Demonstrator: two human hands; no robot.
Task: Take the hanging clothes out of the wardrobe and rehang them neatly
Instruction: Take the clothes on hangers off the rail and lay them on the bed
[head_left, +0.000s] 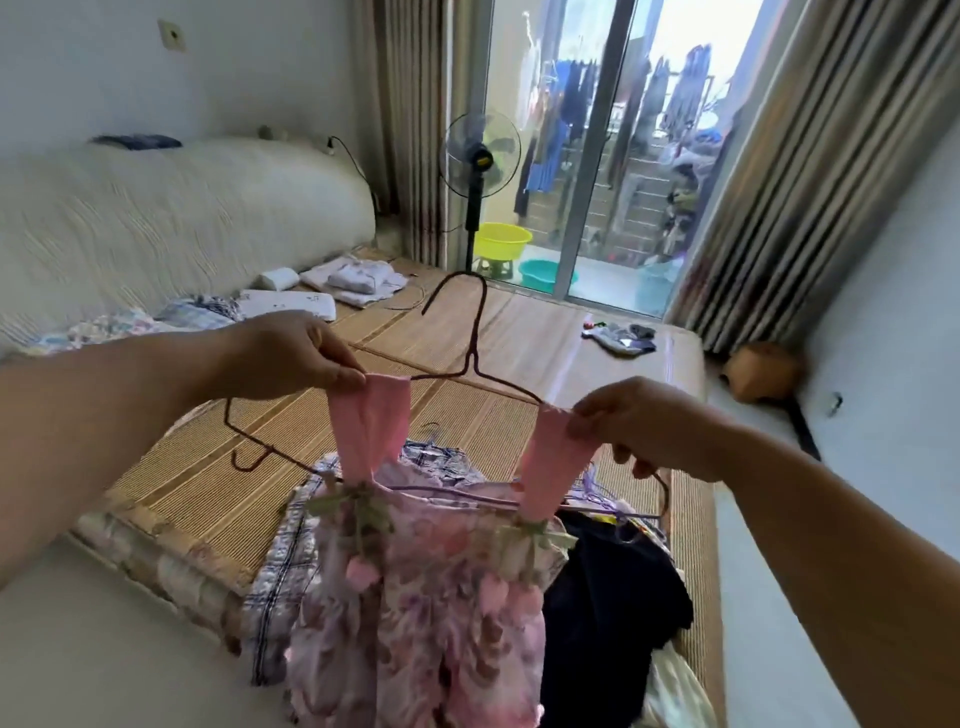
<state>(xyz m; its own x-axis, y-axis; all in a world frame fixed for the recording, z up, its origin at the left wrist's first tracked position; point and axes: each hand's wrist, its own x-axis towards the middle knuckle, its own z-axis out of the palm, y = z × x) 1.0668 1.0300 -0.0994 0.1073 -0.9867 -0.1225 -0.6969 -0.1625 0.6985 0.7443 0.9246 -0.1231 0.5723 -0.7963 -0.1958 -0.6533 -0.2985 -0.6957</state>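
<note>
1. Head view: my left hand (291, 353) pinches one pink strap of the floral dress (415, 597); my right hand (649, 426) pinches the other.
2. The wire hanger (475, 358) runs from 9 to 3 o'clock across centre frame, hook toward 12.
3. The dress hangs toward 6, above the bamboo mat (519, 332).

Dress (415, 597) on wire hanger (475, 358), above clothes pile (613, 587) on bed (218, 457)

You're facing a sliding glass door (597, 156) flooded with daylight, striped curtains (810, 171) drawn back either side. A pedestal fan (480, 156) stands before it, beside a yellow basin (501, 240). A woven bamboo mat (530, 332) covers the bed, cream padded headboard (171, 218) against the pale wall (260, 62).
</note>
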